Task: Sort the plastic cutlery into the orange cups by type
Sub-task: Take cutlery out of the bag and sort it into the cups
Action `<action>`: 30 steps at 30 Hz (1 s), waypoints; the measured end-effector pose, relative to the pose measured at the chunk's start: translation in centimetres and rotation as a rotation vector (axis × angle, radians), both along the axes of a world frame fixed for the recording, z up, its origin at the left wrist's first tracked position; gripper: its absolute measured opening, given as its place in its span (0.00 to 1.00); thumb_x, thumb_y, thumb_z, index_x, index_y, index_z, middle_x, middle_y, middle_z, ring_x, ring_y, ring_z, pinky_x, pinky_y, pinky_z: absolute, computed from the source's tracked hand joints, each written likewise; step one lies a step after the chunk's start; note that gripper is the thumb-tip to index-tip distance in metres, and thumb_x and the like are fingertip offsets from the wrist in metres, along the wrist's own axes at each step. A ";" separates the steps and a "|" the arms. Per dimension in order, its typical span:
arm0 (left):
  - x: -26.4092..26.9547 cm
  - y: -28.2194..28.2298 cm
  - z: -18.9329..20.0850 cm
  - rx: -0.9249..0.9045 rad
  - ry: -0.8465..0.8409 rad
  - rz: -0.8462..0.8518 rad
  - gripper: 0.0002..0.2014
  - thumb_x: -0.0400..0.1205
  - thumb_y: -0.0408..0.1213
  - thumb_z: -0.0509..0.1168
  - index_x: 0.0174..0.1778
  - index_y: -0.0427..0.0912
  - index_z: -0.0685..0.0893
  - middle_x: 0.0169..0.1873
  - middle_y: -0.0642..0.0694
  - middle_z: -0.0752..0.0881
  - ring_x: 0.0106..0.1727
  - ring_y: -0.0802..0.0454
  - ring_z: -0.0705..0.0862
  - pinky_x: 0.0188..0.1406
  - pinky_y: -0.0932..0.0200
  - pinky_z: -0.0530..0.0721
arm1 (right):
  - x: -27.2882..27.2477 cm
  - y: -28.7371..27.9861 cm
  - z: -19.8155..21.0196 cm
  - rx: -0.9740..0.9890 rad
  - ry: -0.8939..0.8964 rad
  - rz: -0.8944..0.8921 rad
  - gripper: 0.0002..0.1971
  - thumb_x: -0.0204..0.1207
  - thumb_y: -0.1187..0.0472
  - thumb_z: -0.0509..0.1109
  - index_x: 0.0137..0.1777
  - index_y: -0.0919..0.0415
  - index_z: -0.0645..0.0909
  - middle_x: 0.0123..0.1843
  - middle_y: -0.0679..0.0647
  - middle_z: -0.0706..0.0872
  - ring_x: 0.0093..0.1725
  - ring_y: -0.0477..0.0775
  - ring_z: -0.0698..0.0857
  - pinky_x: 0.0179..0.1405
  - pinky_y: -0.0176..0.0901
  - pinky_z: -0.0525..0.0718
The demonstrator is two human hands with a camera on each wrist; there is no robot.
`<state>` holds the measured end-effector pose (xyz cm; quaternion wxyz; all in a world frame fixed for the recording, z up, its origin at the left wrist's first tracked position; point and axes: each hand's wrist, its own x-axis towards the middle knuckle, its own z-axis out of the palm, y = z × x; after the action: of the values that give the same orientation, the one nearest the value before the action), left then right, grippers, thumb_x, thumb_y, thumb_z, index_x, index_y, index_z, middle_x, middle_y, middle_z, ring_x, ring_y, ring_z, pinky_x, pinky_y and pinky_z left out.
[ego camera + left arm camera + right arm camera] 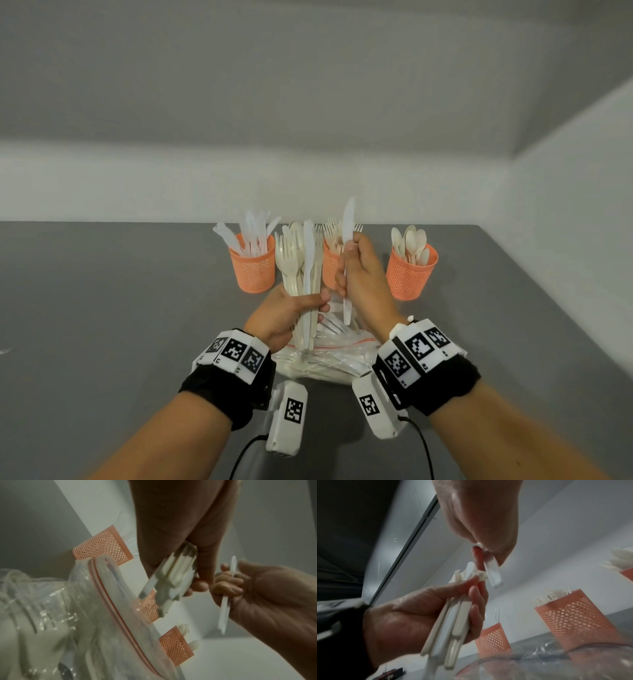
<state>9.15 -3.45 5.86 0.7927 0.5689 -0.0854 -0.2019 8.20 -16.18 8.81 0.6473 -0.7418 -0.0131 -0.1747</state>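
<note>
Three orange cups (253, 265) along the worktop's (102, 308) far edge already stood well filled. The left hand (284, 315) gripped a mixed bundle (301, 267); the right hand (363, 274) pinched one white knife (348, 226). More waited in the bag (329, 356), so I'd say plenty remained.

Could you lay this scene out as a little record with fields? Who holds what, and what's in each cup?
left hand: grips a bundle of forks, spoons and a knife
right hand: holds one knife upright
left cup: knives
middle cup: forks
right cup: spoons
bag: clear, on the table under the hands, more cutlery inside
</note>
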 end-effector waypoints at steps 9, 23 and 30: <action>-0.3 0.0 -0.5 0.027 -0.063 -0.113 0.24 0.75 0.23 0.67 0.66 0.44 0.77 0.47 0.45 0.86 0.42 0.52 0.81 0.40 0.58 0.79 | -0.4 0.7 -1.5 -0.156 0.061 0.021 0.08 0.70 0.65 0.75 0.41 0.62 0.77 0.29 0.49 0.79 0.27 0.41 0.79 0.30 0.29 0.78; -0.2 -0.6 -0.7 -0.060 0.031 -0.030 0.11 0.84 0.35 0.57 0.52 0.37 0.84 0.45 0.37 0.87 0.48 0.45 0.86 0.49 0.54 0.88 | 0.7 0.4 -2.2 0.052 0.317 0.127 0.09 0.80 0.67 0.54 0.45 0.64 0.77 0.27 0.53 0.72 0.25 0.47 0.70 0.25 0.38 0.69; 0.6 0.2 -0.4 -0.034 0.039 0.036 0.06 0.80 0.25 0.62 0.50 0.36 0.82 0.28 0.46 0.84 0.26 0.55 0.81 0.27 0.63 0.82 | 1.0 -0.2 -1.1 0.204 0.340 0.124 0.09 0.82 0.64 0.50 0.52 0.61 0.73 0.34 0.55 0.77 0.30 0.50 0.78 0.30 0.41 0.83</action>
<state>9.76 -3.26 5.48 0.8072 0.5528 -0.0630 -0.1972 9.19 -16.40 7.75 0.7213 -0.6892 0.0685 -0.0071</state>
